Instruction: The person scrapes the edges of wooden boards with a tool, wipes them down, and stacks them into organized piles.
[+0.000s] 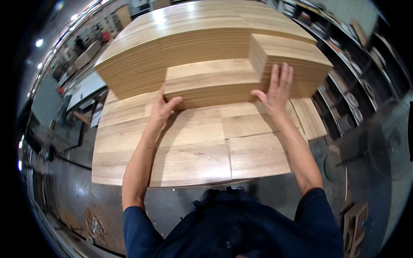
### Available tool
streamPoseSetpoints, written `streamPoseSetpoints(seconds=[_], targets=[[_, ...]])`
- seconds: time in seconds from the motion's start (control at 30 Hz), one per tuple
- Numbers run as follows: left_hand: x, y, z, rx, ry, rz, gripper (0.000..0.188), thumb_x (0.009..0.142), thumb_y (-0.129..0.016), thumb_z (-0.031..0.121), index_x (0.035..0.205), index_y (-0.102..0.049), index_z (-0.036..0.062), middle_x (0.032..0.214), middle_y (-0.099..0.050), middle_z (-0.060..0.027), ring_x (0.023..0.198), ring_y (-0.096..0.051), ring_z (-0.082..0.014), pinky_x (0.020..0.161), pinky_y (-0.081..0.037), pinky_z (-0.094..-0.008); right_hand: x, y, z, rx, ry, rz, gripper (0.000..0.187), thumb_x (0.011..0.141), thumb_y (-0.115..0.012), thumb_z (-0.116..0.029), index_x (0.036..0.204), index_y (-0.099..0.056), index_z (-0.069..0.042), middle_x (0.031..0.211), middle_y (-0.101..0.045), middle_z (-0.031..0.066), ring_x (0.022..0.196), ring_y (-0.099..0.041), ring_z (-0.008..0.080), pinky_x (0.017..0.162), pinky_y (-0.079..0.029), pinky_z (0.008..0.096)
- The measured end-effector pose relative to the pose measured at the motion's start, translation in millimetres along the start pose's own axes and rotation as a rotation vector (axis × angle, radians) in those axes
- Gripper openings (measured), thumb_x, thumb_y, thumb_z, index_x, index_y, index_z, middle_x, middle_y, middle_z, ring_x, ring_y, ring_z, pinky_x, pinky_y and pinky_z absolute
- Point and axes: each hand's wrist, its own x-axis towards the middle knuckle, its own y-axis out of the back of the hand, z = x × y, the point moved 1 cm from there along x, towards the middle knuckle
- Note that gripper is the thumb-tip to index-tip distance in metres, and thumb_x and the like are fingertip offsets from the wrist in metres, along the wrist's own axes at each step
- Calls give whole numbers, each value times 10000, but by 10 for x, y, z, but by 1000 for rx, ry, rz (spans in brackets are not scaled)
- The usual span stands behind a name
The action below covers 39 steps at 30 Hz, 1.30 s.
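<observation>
In front of me lies a low stack of wood-grain boards point(211, 76), its layered edges facing me. My left hand point(162, 107) is at the left end of this stack, thumb along the front edge and fingers round the end, mostly hidden. Against the front of a taller stack of narrow boards point(297, 49), my right hand point(277, 92) rests with fingers stretched out and thumb spread toward the low stack. The tall stack adjoins the low one's right end. Both sit on a surface of light wood-grain boards point(189, 142).
Behind them rises a broad pile of large wood-grain boards point(206, 41). A loose board strip point(309, 118) lies at the right edge. Shelves point(344, 86) with rolls stand along the right, and a white-topped table point(88, 90) is at the left. Debris lies on the floor point(97, 223).
</observation>
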Motion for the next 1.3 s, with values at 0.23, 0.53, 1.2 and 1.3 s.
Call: streamPoseSetpoints(seconds=[0.23,0.53,1.2,1.3], targets=[[-7,-33,63,110,44,-32,628,839,-760,105,1390,-473,17,1257,-615,-108,1145,-563,-186,993,-444,-327,9,57,11,-20,-78,-20,1256,617,-874,-414,1572,-103,-146,1606,-23,220,1464,-75,464,1171,-165,590],[-7,359,-177,-316,211,-50,789,991,-283,659,1467,-392,39,1377,-530,-43,1232,-468,-154,1073,-319,-320,-130,316,327,-43,-146,1,1085,793,-770,-441,1560,-100,-67,1604,-47,226,1484,-57,414,1205,-122,539],[-107,-14,101,-197,251,110,709,1015,-374,581,1413,-431,-4,1407,-493,-131,1276,-442,-230,1113,-286,-399,-397,483,2291,1027,-1053,-74,984,888,-473,-721,1508,-258,13,1567,-313,116,1458,-260,236,1172,-202,416],[-117,-76,141,-134,220,153,775,1000,-377,615,1335,-508,-71,1364,-534,-176,1273,-459,-245,1121,-280,-379,-408,445,2297,1024,-1042,-61,965,900,-472,-707,1508,-263,12,1566,-316,114,1455,-264,231,1170,-200,409]])
